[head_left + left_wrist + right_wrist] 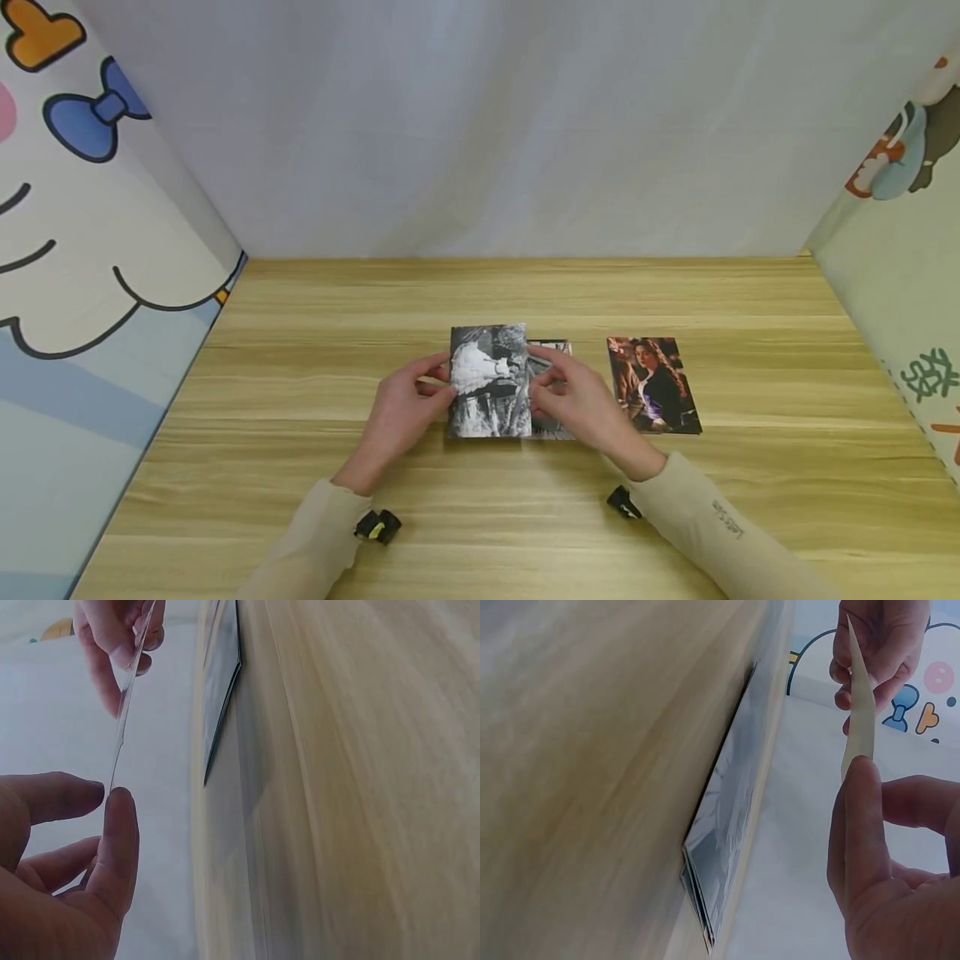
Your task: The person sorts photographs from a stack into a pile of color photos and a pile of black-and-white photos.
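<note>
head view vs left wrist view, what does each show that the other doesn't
Only the head view shows the black-and-white photo face on, the colour portrait photo lying apart to its right on the wooden table, and the cartoon-printed side panels.

Only the left wrist view shows that photo edge-on as a thin sheet lifted clear of the table, and the side edges of the stack of photos lying beneath.

Both show the left hand and right hand pinching the photo by opposite edges above the stack.

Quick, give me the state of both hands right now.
Left hand: pinches the left edge of the black-and-white photo, held above the table.
Right hand: pinches the same photo's right edge.
</note>
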